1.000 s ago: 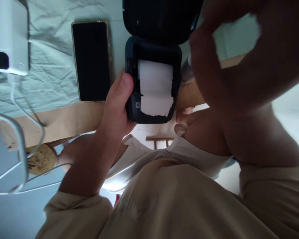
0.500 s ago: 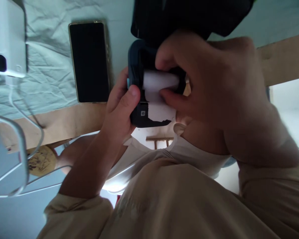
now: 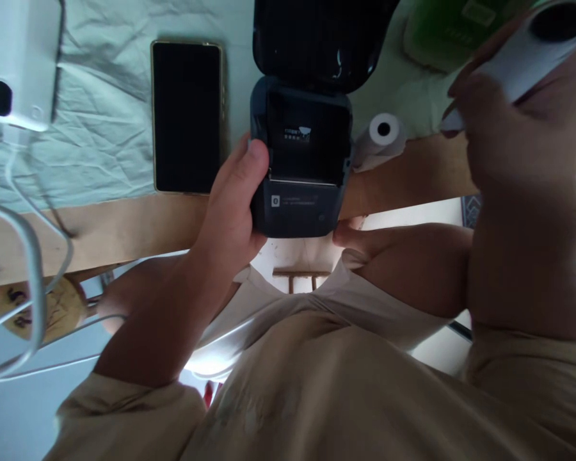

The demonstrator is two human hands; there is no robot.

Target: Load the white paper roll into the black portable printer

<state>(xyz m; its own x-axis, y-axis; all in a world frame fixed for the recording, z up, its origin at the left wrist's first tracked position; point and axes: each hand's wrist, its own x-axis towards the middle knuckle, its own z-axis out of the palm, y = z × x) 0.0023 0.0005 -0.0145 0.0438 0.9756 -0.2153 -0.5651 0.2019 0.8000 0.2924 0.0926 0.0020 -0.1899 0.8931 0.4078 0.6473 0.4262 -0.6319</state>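
Note:
My left hand [image 3: 237, 192] grips the left side of a small dark label printer [image 3: 297, 208], thumb on its edge. The printer's black lid [image 3: 317, 45] is swung up, and its inner bay shows a printed sticker and no paper roll. At the upper right, my right hand [image 3: 499, 121] is closed around a white paper roll [image 3: 523, 61] with a dark core opening; the hand is a little blurred. A smaller white paper roll [image 3: 393, 139] stands by the printer's right side, near the table edge, touching neither hand.
A black-screened phone [image 3: 187, 118] lies on the green cloth [image 3: 105, 57] left of the printer. Farther left sits a white device [image 3: 24, 57] with a white cable [image 3: 14, 157]. A green package [image 3: 454, 35] is at the top right. The wooden table edge [image 3: 173, 218] runs below.
My right hand has left the printer and moved to the upper right, now with a paper roll in it. White paper that was in the printer's bay is gone from there. The left hand keeps its grip.

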